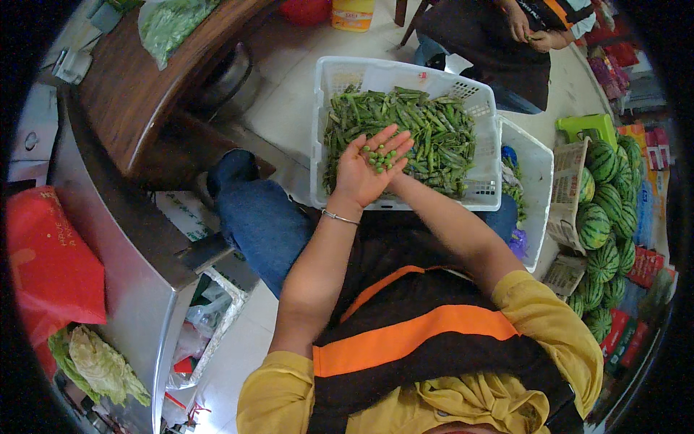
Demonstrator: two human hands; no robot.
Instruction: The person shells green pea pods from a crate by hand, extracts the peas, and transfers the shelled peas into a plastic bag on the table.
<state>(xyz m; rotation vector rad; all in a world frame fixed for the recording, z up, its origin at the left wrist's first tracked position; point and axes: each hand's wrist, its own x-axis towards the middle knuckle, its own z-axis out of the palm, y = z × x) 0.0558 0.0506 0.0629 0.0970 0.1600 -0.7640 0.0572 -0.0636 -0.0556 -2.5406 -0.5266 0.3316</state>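
Observation:
Before me stands a white plastic crate [406, 203] holding a heap of green pea pods [428, 127]. My left hand [362, 173] is palm up over the crate's near left part, with several shelled green peas [379, 157] lying on the palm and fingers. A bracelet is on that wrist. My right hand [398, 182] lies behind and beneath the left one; most of it is hidden, so what its fingers do cannot be seen. A small blue thing shows just beyond the fingers.
A white foam box [542, 200] with greens stands right of the crate. Farther right are watermelons [602, 206] beside a plastic basket [566, 195]. At left are a wooden table [130, 81] and a metal-sided counter [124, 260]. Across from me, another person's hands [531, 35] hold something small.

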